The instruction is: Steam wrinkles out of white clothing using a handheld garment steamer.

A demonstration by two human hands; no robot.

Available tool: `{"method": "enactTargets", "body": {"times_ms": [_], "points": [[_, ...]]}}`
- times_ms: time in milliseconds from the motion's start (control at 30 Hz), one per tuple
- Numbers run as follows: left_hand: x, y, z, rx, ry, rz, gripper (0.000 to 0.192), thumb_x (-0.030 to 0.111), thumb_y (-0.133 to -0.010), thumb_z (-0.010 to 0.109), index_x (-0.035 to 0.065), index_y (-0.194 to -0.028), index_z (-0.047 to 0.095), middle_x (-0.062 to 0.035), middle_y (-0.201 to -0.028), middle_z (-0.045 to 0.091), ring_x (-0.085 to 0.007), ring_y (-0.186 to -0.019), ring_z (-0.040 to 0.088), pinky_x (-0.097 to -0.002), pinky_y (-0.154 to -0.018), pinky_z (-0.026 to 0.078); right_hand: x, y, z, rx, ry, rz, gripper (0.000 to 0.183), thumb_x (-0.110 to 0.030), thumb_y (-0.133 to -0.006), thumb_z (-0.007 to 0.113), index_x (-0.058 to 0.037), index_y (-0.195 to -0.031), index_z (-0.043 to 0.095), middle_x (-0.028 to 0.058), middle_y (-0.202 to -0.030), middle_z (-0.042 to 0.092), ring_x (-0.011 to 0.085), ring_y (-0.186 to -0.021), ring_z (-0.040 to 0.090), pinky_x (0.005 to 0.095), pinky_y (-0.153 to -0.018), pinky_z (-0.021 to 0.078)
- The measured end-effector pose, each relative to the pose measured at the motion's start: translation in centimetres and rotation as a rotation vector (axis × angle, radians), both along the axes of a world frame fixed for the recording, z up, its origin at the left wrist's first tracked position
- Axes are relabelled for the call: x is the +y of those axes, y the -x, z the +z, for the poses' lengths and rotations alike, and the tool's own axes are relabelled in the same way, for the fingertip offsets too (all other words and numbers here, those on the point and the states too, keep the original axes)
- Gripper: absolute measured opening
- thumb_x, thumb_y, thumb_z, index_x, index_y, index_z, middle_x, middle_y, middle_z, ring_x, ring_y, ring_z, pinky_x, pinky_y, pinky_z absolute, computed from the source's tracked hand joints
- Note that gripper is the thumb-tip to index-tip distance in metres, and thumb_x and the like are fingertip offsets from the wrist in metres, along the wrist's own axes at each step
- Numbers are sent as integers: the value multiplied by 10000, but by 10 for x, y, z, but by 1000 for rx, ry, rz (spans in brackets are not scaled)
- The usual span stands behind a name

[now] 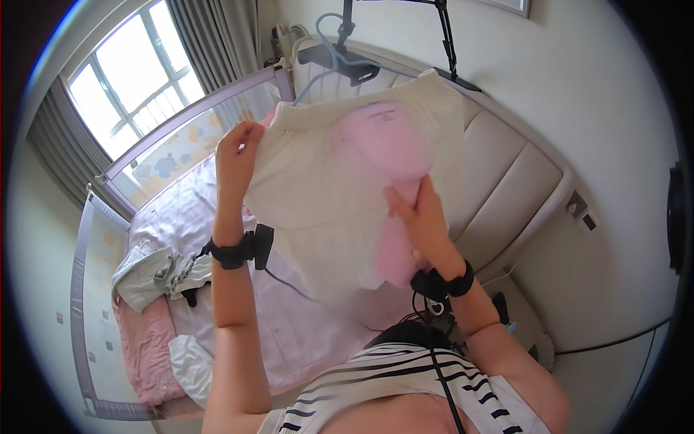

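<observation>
A pair of white shorts or a skirt (309, 179) with an elastic waistband hangs spread from a blue-grey clothes hanger (320, 70). My left hand (236, 152) pinches the garment's left edge just below the waistband. In my right hand (431, 230) is the handle of a pink handheld garment steamer (387, 144). The steamer's rounded head lies over the front of the cloth, on its right half; whether it touches cannot be told. Pale haze blurs the fabric around it. A black strap with a small box circles each wrist.
Behind the garment stand a black metal stand (347, 32) and a padded cream headboard (507, 157). The bed (303, 336) carries grey-white clothes (143, 274), a pink cloth (149, 344) and a white cloth (191, 363). Mesh bed rails (81, 304) line its sides. Cables hang near my waist.
</observation>
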State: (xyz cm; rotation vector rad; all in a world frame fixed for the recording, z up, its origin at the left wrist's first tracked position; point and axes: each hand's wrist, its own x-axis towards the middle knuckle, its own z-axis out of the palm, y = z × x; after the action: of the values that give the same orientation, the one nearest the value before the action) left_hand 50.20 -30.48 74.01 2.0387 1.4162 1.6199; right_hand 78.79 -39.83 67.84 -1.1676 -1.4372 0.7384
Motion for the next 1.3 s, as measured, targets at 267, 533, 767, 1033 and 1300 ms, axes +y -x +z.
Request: {"method": "enactTargets", "body": {"times_ms": [267, 533, 767, 1033, 1300], "points": [[1, -6, 0, 69, -49, -18, 257, 235, -943, 470, -4, -855, 504, -63, -672, 451, -144, -647, 411, -273, -633, 385, -1, 8, -5, 119, -56, 151, 414, -268, -831, 634, 18, -1068, 451, 119, -789, 627, 194, -605, 595, 307, -590, 475], [5, -3, -6, -167, 79, -124, 276, 266, -972, 418, 31, -849, 494, -5, -706, 438, -99, -675, 393, -245, -641, 379, -2, 15, -19, 123, 8, 202, 419, -273, -837, 624, 23, -1081, 456, 119, -786, 614, 183, -604, 587, 306, -587, 467], [-1, 6, -17, -198, 170, -206, 250, 266, -972, 410, 63, -879, 522, 33, -743, 491, -43, -710, 453, -190, -623, 378, 5, 16, -30, 109, 85, 126, 424, -258, -835, 625, 19, -1108, 457, 104, -761, 603, 171, -610, 574, 298, -592, 464], [14, 19, -169, -412, 274, -193, 237, 149, -913, 460, 1, -1066, 564, -66, -829, 592, -121, -704, 540, -252, -653, 457, 26, 38, -92, 342, 101, 220, 379, -251, -851, 616, 0, -1093, 465, 45, -741, 559, 114, -622, 547, 266, -574, 450], [45, 116, -415, -13, 962, 7, 316, 243, -825, 555, 53, -1071, 612, -163, -939, 656, -275, -897, 625, -338, -777, 474, 38, -5, -118, 263, 132, 147, 310, -244, -857, 615, -16, -1007, 469, 37, -711, 535, 115, -603, 534, 261, -576, 451]]}}
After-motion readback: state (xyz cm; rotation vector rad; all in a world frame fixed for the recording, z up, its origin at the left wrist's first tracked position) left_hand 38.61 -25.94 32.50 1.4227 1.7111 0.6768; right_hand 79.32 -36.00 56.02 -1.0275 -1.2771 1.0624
